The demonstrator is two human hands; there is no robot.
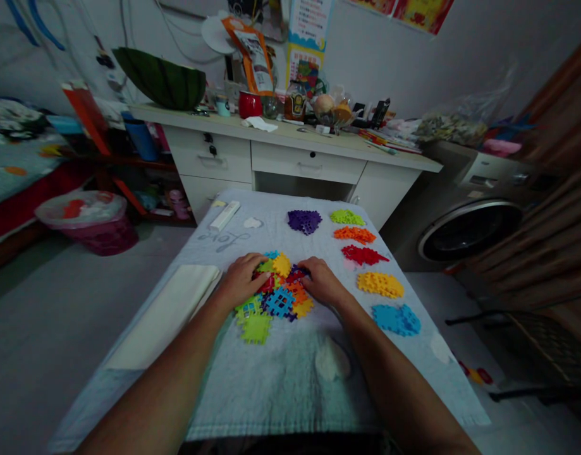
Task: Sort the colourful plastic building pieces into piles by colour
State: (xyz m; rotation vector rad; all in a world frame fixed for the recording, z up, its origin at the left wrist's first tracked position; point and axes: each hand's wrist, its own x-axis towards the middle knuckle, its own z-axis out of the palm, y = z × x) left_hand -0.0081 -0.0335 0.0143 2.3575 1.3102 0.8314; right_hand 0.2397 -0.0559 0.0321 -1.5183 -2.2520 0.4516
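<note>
A mixed pile of flat plastic interlocking blocks [281, 302], with notched edges, lies on a cloth-covered table [290, 379]. At its left side is my left hand [243, 279], thumb and fingers closed around a red block [267, 284]. My right hand [321, 282] is at the pile's right side, its fingertips curled over a dark purple block [296, 274]. Single-colour heaps lie beyond and to the right: purple [304, 221], lime green [347, 217], orange [354, 235], red [363, 254], yellow [380, 284] and blue [396, 319].
A folded cream cloth [167, 316] lies along the table's left side, with a white oblong object [224, 216] farther back. Behind stands a cluttered white desk [299, 165]. A washing machine [461, 208] is at the right, a pink bin [91, 227] at the left.
</note>
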